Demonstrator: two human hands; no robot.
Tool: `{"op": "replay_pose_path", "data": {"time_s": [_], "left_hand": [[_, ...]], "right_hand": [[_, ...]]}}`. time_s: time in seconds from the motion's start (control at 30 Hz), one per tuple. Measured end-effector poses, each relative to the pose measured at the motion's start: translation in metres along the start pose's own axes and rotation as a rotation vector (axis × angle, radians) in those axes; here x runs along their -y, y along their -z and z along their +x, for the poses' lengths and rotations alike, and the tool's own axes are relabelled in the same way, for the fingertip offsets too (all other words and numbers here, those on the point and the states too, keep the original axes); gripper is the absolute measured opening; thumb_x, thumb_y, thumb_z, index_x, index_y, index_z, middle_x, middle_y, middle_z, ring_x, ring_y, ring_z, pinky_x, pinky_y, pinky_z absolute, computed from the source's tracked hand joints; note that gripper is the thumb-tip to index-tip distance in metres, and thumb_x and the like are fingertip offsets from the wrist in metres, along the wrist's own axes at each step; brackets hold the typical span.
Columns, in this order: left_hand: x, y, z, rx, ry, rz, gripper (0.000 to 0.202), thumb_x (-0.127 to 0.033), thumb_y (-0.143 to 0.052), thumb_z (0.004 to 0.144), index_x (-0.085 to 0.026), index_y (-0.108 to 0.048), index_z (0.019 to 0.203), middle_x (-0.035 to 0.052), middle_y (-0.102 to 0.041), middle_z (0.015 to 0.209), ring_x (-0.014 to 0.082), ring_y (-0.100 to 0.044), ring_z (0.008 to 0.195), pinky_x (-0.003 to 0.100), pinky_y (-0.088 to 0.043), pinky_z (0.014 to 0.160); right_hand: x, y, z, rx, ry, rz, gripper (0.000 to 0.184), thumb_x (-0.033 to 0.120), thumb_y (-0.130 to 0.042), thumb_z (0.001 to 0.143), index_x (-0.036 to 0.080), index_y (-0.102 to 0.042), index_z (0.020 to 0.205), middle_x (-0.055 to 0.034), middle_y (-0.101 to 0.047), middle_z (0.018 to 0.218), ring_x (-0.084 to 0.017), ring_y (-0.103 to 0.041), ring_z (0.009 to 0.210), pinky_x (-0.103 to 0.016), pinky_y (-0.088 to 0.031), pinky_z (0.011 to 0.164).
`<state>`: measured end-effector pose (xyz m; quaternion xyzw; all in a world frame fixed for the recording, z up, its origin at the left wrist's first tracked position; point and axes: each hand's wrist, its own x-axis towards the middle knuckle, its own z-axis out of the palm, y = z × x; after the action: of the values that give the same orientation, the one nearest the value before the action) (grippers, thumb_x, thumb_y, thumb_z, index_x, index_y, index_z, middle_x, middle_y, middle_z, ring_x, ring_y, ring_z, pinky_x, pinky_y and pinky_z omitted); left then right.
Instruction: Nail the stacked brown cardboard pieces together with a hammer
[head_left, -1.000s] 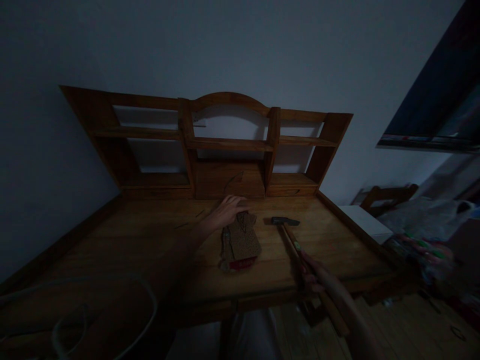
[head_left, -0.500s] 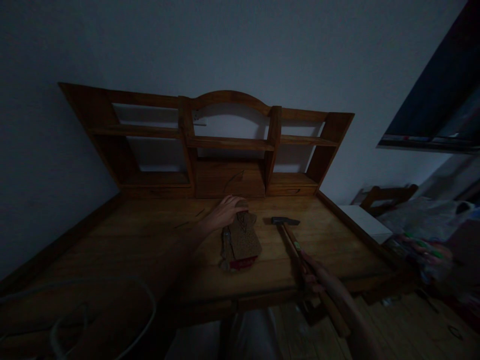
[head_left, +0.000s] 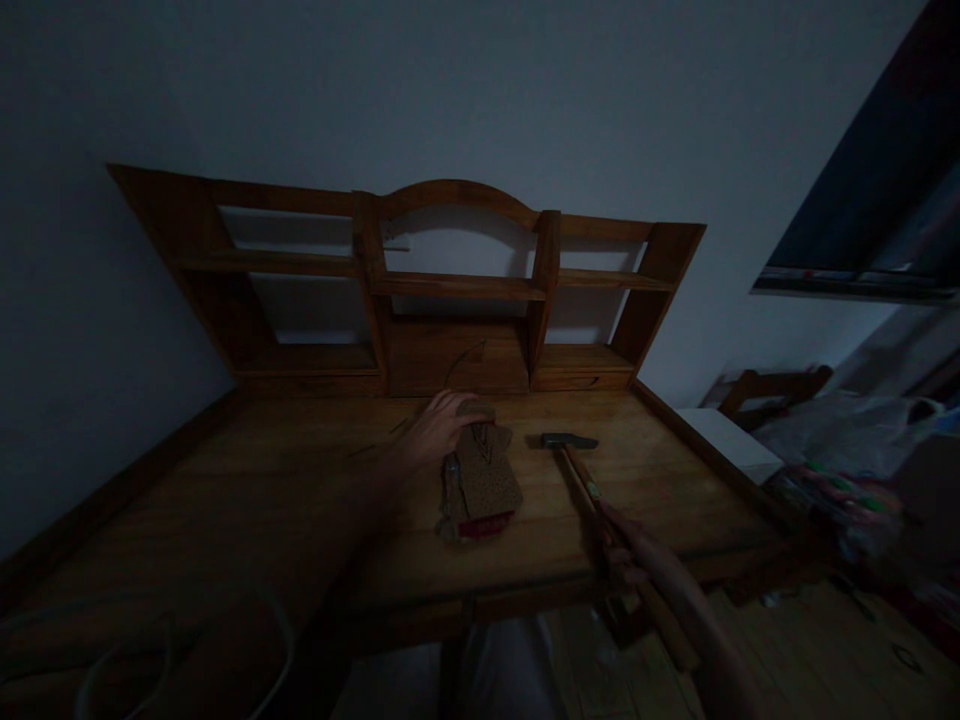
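Hammer [head_left: 583, 480], wooden-handled, gripped by right hand [head_left: 627, 548]; left hand [head_left: 439, 425] seemingly clasped over blocky, speckled brown bundle [head_left: 490, 480].

dark-headed, wood-handled hammer [head_left: 583, 480], slanting; left of it, brown speckled bundle [head_left: 491, 482], red-edged, on tabletop [head_left: 667, 480].

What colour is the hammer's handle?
The hammer's handle is brown; it shows best in the head view.
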<state>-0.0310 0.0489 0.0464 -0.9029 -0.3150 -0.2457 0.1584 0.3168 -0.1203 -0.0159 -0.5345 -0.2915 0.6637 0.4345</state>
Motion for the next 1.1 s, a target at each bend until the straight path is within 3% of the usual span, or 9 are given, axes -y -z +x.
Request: {"op": "replay_pose_path", "data": {"time_s": [0.27,0.43,0.57,0.77,1.1], "left_hand": [[-0.003,-0.011,-0.004,-0.047,0.030,-0.047,0.054,-0.008,-0.044,0.079,-0.033,-0.050,0.127,-0.0013,-0.028,0.138,0.0176,-0.027,0.126,0.042,-0.012,0.111],[-0.001,-0.012,-0.005,-0.049,0.045,-0.046,0.054,-0.009,-0.043,0.079,-0.032,-0.051,0.127,-0.0004,-0.029,0.138,0.0186,-0.026,0.127,0.043,-0.012,0.111],[-0.001,-0.014,-0.007,-0.062,0.031,-0.043,0.055,-0.008,-0.044,0.079,-0.031,-0.050,0.129,0.0006,-0.028,0.139,0.0195,-0.025,0.128,0.045,-0.013,0.110],[0.001,-0.015,-0.010,-0.057,0.046,-0.024,0.059,-0.010,-0.046,0.078,-0.031,-0.044,0.134,0.0001,-0.024,0.140,0.0197,-0.024,0.128,0.042,-0.015,0.110],[-0.002,-0.006,-0.011,-0.073,0.091,-0.054,0.058,-0.010,-0.043,0.081,-0.032,-0.042,0.135,-0.0008,-0.027,0.138,0.0175,-0.025,0.127,0.038,-0.017,0.110]], "right_hand": [[0.000,-0.001,0.000,-0.030,-0.010,-0.075,0.051,0.060,-0.060,0.078,0.011,-0.046,0.081,0.0022,-0.029,0.061,-0.003,-0.024,0.042,-0.014,-0.012,0.034],[-0.003,0.004,0.007,-0.016,-0.106,-0.053,0.047,0.059,-0.049,0.086,0.013,-0.042,0.075,0.0040,-0.023,0.055,-0.004,-0.018,0.038,-0.016,-0.009,0.033],[-0.002,0.002,0.007,0.004,-0.093,-0.030,0.046,0.057,-0.053,0.084,0.013,-0.042,0.076,0.0037,-0.025,0.056,-0.004,-0.019,0.038,-0.015,-0.009,0.033],[-0.001,-0.001,0.006,-0.044,-0.133,-0.056,0.044,0.051,-0.037,0.094,0.012,-0.041,0.074,0.0046,-0.022,0.051,-0.004,-0.020,0.034,-0.016,-0.009,0.033],[0.005,-0.003,0.000,-0.035,-0.116,0.011,0.041,0.049,-0.043,0.092,0.012,-0.043,0.074,0.0029,-0.029,0.056,-0.003,-0.021,0.036,-0.013,-0.012,0.030]]}}
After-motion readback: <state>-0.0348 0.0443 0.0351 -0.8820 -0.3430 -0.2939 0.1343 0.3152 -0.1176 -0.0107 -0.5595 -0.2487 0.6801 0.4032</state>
